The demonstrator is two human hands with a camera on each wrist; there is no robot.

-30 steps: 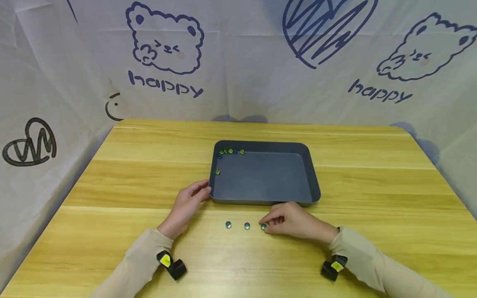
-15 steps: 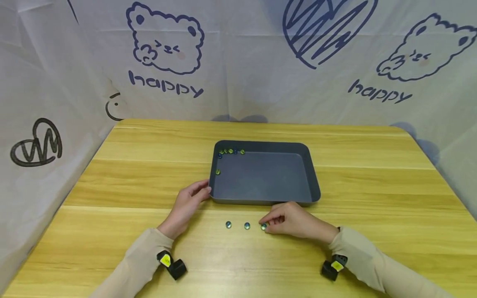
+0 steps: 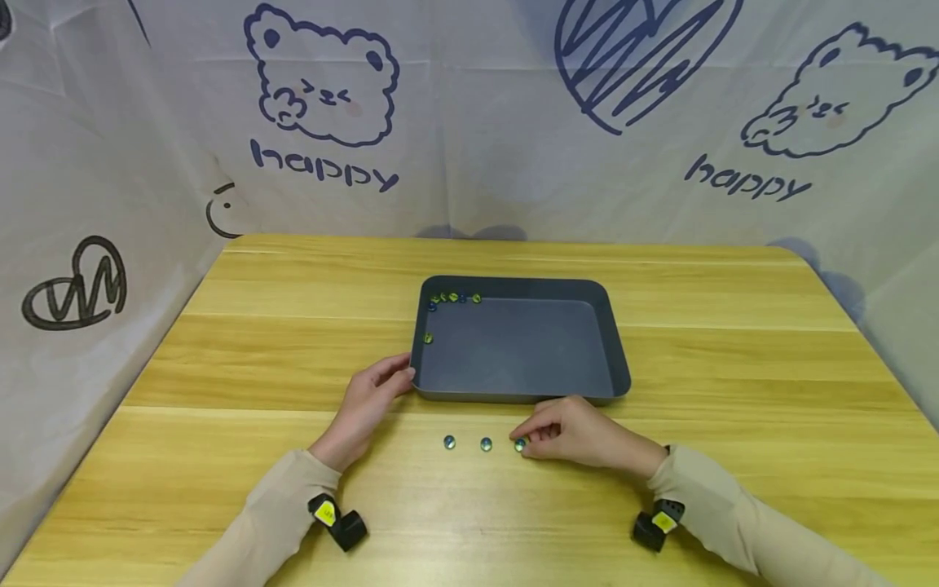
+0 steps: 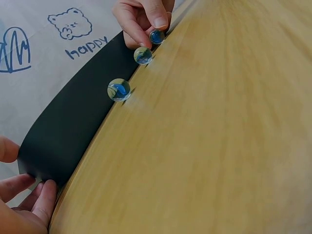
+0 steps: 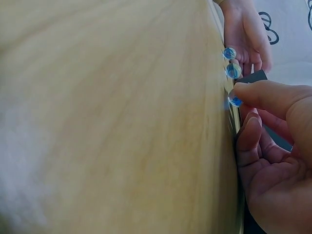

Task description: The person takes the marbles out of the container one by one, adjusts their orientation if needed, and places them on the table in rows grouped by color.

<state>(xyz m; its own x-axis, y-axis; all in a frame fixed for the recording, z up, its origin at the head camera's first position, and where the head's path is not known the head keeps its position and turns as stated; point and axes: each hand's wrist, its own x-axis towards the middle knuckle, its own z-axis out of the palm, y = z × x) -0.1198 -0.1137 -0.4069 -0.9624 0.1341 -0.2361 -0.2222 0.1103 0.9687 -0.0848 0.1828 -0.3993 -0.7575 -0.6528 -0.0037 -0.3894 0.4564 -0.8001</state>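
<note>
My right hand (image 3: 575, 432) pinches a clear glass marble (image 3: 519, 445) with blue inside between thumb and forefinger, low at the tabletop in front of the tray. Two similar marbles lie to its left, a middle marble (image 3: 487, 444) and a left marble (image 3: 450, 442), making a spaced row of three. My left hand (image 3: 367, 403) holds the front left corner of a dark grey rectangular tray (image 3: 524, 359), thumb at the rim and fingers (image 4: 45, 200) low against the corner. Inside the tray, several marbles gather by the far left corner, and one yellow-green marble (image 3: 429, 338) lies by the left wall.
The wooden table (image 3: 734, 350) extends around the tray on all sides. White cloth (image 3: 499, 147) with drawn bears and hearts hangs behind and at the sides. A black wrist device (image 3: 339, 522) is on the left sleeve, and another wrist device (image 3: 656, 526) on the right.
</note>
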